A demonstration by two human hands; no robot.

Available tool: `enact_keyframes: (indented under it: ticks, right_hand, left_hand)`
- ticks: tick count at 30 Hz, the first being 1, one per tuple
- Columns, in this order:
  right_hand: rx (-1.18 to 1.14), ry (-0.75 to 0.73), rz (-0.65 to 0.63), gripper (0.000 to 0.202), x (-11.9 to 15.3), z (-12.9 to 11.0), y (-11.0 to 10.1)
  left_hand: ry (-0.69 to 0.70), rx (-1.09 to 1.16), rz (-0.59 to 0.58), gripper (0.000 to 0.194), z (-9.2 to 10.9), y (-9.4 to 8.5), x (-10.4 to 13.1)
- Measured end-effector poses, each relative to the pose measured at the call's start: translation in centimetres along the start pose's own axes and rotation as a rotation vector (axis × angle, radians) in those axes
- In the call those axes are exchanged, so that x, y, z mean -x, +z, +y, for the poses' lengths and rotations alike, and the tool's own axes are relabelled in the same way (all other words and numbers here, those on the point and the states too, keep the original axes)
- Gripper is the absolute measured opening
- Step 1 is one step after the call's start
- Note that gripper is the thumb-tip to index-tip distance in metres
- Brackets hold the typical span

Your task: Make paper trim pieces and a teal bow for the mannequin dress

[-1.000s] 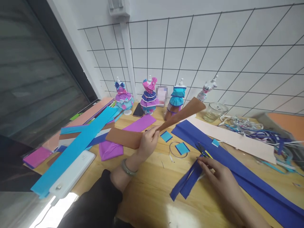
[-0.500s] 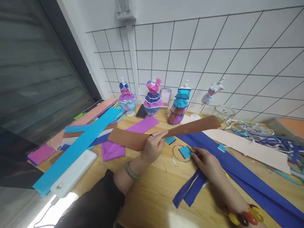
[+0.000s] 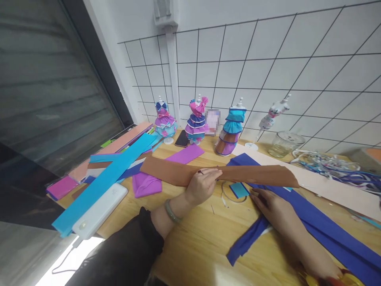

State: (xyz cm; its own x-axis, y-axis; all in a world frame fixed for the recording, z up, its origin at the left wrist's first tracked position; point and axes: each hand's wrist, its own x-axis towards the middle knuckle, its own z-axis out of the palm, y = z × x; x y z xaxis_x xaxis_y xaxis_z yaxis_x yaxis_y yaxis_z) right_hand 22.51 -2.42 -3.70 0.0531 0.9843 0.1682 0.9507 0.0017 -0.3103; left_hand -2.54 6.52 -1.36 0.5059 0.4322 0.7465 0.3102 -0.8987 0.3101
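Observation:
My left hand (image 3: 204, 184) is closed on the middle of a long brown fabric strip (image 3: 166, 171), which reaches out to both sides above the table. A green bangle circles that wrist. My right hand (image 3: 275, 206) rests low over the table with bent fingers, and a narrow dark blue strip (image 3: 247, 242) with a white edge hangs out from under it; the grip itself is partly hidden. By its fingertips lies a small light blue square (image 3: 239, 190) with dark blue edges. A thin wire-like ring (image 3: 225, 198) lies around and under the square.
Several small dress forms, including one in a blue tiered dress (image 3: 233, 127), stand along the grid wall. Wide dark blue fabric (image 3: 324, 226) stretches to the right. A light blue strip (image 3: 104, 186) crosses a white power bank (image 3: 101, 212). A glass jar (image 3: 285, 145) stands behind tangled ribbons (image 3: 330, 165).
The brown strip's right end has swung down and towards me, covering one small blue square. My right hand has shifted slightly right, and the narrow dark blue strip beneath it has bunched together.

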Motion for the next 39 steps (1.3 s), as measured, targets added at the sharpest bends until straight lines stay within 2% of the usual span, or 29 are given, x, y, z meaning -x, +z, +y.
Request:
enact_keyframes:
  ticks: [8, 12, 16, 18, 21, 23, 27, 30, 34, 39]
  right_hand:
    - [-0.024, -0.051, 0.061, 0.033, 0.2, 0.0, -0.4]
    - [-0.237, -0.051, 0.07, 0.031, 0.0, -0.3, -0.8]
    - [-0.549, 0.1, 0.091, 0.035, 0.3, -1.7, -2.3]
    - [-0.676, 0.15, 0.027, 0.041, 0.6, -2.3, -3.3]
    - [-0.876, 0.211, -0.2, 0.047, 1.0, -2.4, -4.6]
    - [-1.007, 0.337, -0.227, 0.043, 1.0, -2.1, -4.9]
    - [-1.224, 0.629, -0.157, 0.036, 0.7, -1.3, -4.3]
    - [-1.302, 0.719, -0.062, 0.034, 0.3, -0.9, -3.6]
    - [-1.317, 0.712, 0.052, 0.03, 0.1, -0.4, -3.1]
    - [-1.311, 0.621, 0.014, 0.033, 0.3, -0.4, -3.4]
  left_hand:
    - [0.061, -0.043, -0.028, 0.033, 0.5, 0.4, 0.1]
    - [0.071, -0.071, -0.055, 0.032, 0.6, 0.4, 0.2]
    - [0.07, -0.121, -0.173, 0.031, 0.7, 0.5, 0.3]
    - [0.078, -0.147, -0.271, 0.03, 0.7, 0.6, 0.4]
    - [0.081, -0.206, -0.411, 0.028, 1.0, 0.7, 0.6]
    - [0.09, -0.244, -0.491, 0.026, 1.1, 0.8, 0.7]
    - [0.129, -0.262, -0.578, 0.024, 1.4, 0.7, 0.6]
    - [0.113, -0.259, -0.58, 0.022, 1.5, 0.7, 0.6]
    - [0.103, -0.239, -0.573, 0.021, 1.5, 0.6, 0.5]
    - [0.109, -0.239, -0.585, 0.021, 1.5, 0.5, 0.5]
